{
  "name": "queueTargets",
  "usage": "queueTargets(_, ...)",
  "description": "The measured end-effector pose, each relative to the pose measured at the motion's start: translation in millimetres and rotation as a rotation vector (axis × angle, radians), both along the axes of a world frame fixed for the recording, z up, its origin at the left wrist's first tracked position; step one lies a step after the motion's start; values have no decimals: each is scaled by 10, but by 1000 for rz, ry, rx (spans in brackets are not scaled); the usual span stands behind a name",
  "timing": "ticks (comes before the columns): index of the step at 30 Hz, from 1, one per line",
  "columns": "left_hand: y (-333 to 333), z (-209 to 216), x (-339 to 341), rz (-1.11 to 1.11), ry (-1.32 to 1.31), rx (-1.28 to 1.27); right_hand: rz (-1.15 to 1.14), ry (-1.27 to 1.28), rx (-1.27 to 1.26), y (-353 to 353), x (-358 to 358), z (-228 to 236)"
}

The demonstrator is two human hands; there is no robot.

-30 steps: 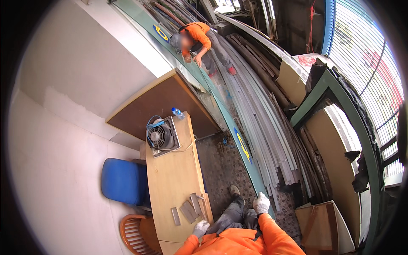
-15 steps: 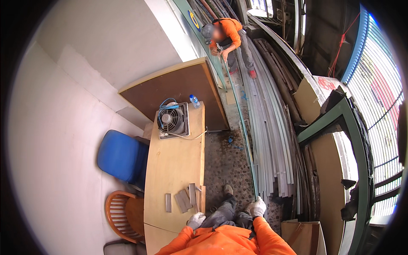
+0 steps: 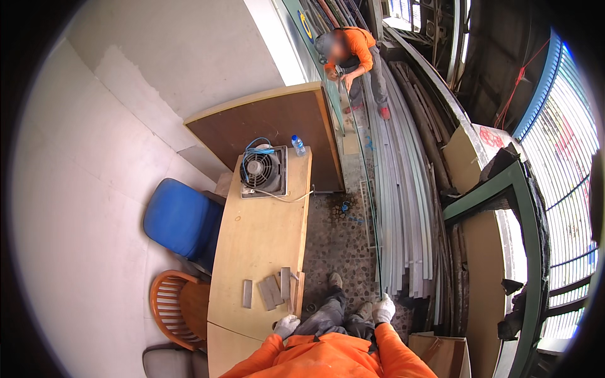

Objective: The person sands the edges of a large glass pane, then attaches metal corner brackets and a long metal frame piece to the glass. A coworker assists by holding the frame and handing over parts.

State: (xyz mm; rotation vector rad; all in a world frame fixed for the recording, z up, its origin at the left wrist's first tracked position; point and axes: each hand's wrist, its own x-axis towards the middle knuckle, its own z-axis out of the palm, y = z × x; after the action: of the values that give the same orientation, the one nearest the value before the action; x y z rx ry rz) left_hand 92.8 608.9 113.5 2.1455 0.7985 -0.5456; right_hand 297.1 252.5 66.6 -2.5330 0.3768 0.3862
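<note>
My right hand, in a white glove, is closed on the near end of a long glass sheet. The sheet shows almost edge-on as a thin dark line running away from me. At its far end a co-worker in orange bends over with both hands at the glass. My left hand, gloved too, has its fingers curled beside the near right edge of the wooden table. What those fingers hold, if anything, is hidden. Several small flat blocks lie on the table just beyond it.
A fan with a blue cable and a water bottle stand at the table's far end. Long metal profiles are stacked right of the glass. A green frame stands farther right. Left are a blue chair and a wooden chair.
The glass now appears thinner, more edge-on. My view has shifted slightly, moving the table and co-worker within it. Both my hands stay in nearly the same places.
</note>
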Motion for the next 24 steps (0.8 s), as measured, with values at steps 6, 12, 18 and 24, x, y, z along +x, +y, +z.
queueTargets(6, 14, -11, 46, -4, 1, 6, 14, -15, 15, -36, 14, 77)
queueTargets(12, 77, -114, 19, 5, 42, -25, 62, -100, -41, 55, -109, -181)
queueTargets(18, 184, -216, -55, 14, 44, -27, 131, 45, -43, 241, -143, -275)
queueTargets(24, 256, -204, -75, -25, 15, 23, 104, 50, -28, 246, -118, -271)
